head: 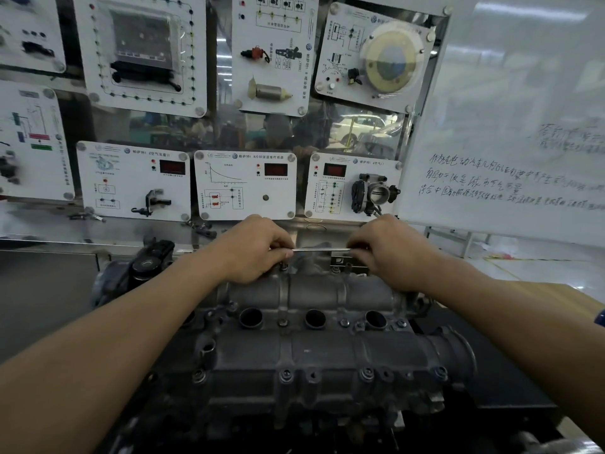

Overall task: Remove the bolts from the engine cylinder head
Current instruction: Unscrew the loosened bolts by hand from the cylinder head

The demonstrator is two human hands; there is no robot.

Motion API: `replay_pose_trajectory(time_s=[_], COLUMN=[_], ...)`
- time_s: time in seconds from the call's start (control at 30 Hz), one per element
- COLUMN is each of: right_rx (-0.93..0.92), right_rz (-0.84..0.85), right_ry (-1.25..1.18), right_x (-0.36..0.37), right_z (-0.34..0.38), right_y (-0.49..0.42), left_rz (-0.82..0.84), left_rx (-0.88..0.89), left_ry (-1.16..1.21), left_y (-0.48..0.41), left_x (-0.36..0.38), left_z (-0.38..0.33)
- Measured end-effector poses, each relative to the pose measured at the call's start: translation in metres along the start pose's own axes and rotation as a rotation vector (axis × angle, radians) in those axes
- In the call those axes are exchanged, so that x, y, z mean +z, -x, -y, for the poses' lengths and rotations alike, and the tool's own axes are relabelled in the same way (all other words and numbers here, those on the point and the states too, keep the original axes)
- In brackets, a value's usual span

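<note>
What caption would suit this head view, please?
Both hands grip a slim metal bar at the far edge of the cylinder head.

both hands (258, 249) (389, 250) gripping bar (320, 250) — over cylinder head (311, 352)

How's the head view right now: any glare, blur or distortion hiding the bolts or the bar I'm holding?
Head view: wide-angle bending curves the panel edges; ceiling-light glare washes the whiteboard; the far left is smeared. The cylinder head is dim but sharp, near-edge bolts readable. The thin bar between left hand and right hand catches a bright highlight.
</note>
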State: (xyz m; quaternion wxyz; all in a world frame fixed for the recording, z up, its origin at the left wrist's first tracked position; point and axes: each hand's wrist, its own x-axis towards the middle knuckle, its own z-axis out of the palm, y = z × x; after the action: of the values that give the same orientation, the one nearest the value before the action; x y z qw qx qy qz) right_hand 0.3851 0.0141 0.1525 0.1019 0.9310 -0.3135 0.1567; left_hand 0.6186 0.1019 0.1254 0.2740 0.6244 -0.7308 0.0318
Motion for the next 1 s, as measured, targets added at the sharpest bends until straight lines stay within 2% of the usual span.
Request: replay_pose_trajectory(time_s=[0.17, 0.3, 0.4, 0.47, 0.57, 0.63, 0.73, 0.87, 1.0], right_rx=[0.006, 0.038, 0.086, 0.092, -0.032, -0.132, -0.188, -0.213, -0.162], right_rz=[-0.131, -0.255, -0.298, -0.41, -0.525, -0.549, -0.561, -0.535, -0.496], right_ry=[-0.116, -0.215, -0.283, -0.383, -0.448, -0.456, -0.507, -0.566, -0.595], right_x=[0.012, 0.024, 0.023, 0.019, 0.015, 0.018, 0.03, 0.044, 0.051], right_z=[-0.001, 0.007, 0.014, 0.025, 0.059, 0.081, 0.104, 0.128, 0.15], right_y=[0.008, 0.019, 0.031, 0.043, 0.056, 0.057, 0.053, 0.041, 0.025], left_rz=[-0.031, -0.147, -0.061, -0.011, 0.051, 0.06, 0.03, 0.02, 0.004], left_rx=[0.032, 0.037, 0.034, 0.059, 0.109, 0.122, 0.11, 0.083, 0.106], left_ry=[0.01, 0.23, 0.128, -0.014, -0.105, -0.12, -0.1, -0.066, -0.027], left_y=[0.0, -0.002, -0.003, -0.004, -0.007, -0.005, -0.001, 0.001, -0.003], left_x=[0.002, -0.006, -0.009, -0.008, -0.004, -0.005, -0.008, -0.008, -0.01], left_z=[0.0, -0.001, 0.006, 0.006, -0.002, -0.003, 0.003, 0.01, 0.015])
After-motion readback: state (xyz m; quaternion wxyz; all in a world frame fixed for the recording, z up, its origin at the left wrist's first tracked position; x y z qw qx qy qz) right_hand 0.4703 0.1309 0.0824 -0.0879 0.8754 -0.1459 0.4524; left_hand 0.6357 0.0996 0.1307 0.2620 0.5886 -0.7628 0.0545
